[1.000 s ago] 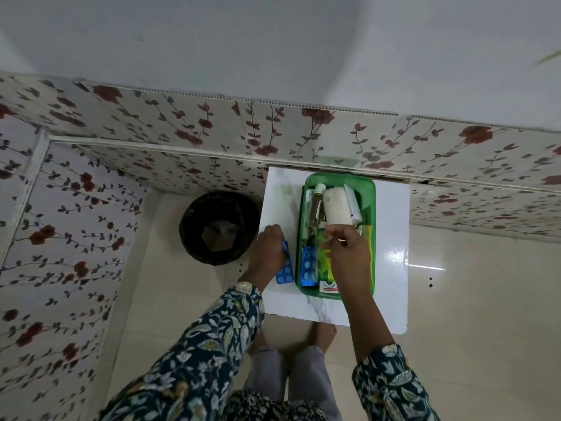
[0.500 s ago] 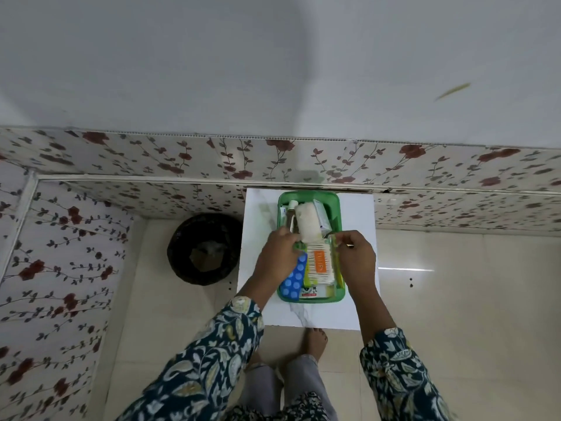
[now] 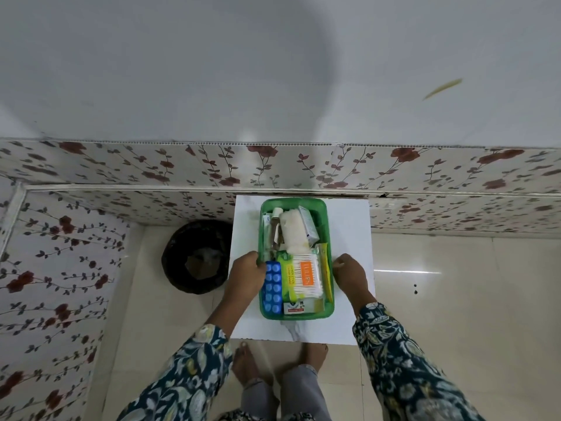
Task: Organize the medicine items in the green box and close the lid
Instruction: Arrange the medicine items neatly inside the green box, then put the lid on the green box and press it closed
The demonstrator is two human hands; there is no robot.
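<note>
The green box [image 3: 323, 215] stands open on a white table [image 3: 349, 226]. Inside, at the back, are a small bottle [image 3: 275, 221], a white cotton roll [image 3: 293, 230] and a white carton [image 3: 309, 223]. At the front lie a blue blister pack [image 3: 272, 288], a cotton swab pack [image 3: 305, 278] and a small white carton [image 3: 299, 306]. My left hand [image 3: 246, 276] is at the box's left rim, its fingertips on the blister pack's upper end. My right hand [image 3: 352, 276] is just outside the right rim, fingers curled, holding nothing.
A black bin [image 3: 197, 256] stands on the floor left of the table. A flower-patterned wall panel [image 3: 273, 165] runs right behind the table. My bare feet [image 3: 246, 363] are under the table's near edge, on the pale tiled floor [image 3: 455, 299].
My left hand brought the blue blister pack from the table into the box's left side. My right hand let go of the cotton swab pack and drew back outside the right rim.
</note>
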